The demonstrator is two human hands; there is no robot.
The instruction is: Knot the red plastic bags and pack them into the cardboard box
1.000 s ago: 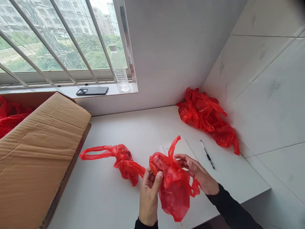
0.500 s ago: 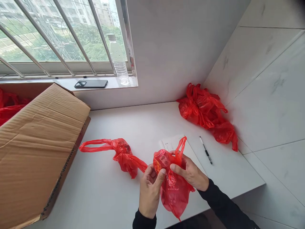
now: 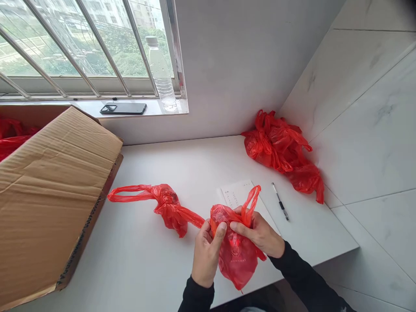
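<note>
A red plastic bag (image 3: 238, 260) is gripped between my two hands above the front of the table. My left hand (image 3: 208, 251) pinches its left side, thumb on top. On the other side my right hand (image 3: 258, 234) holds it near the top, with a loop handle standing up beside the fingers. What the bag contains cannot be made out through the plastic. Just left of my left hand lies a second red bag (image 3: 170, 208), knotted, one long handle stretched to the left and the other reaching toward my left fingers. Under my right hand is a paper sheet (image 3: 237, 194) with writing.
A large open cardboard box (image 3: 61, 195) with red bags inside stands at the left. Several red bags (image 3: 279, 147) are heaped in the back right corner. A pen (image 3: 280, 201) lies right of the paper. On the windowsill are a phone (image 3: 123, 108) and a water bottle (image 3: 162, 78).
Both hands keep hold of the bag with only small finger shifts. Its handle loop leans a little more to the right, and the view has tilted slightly.
</note>
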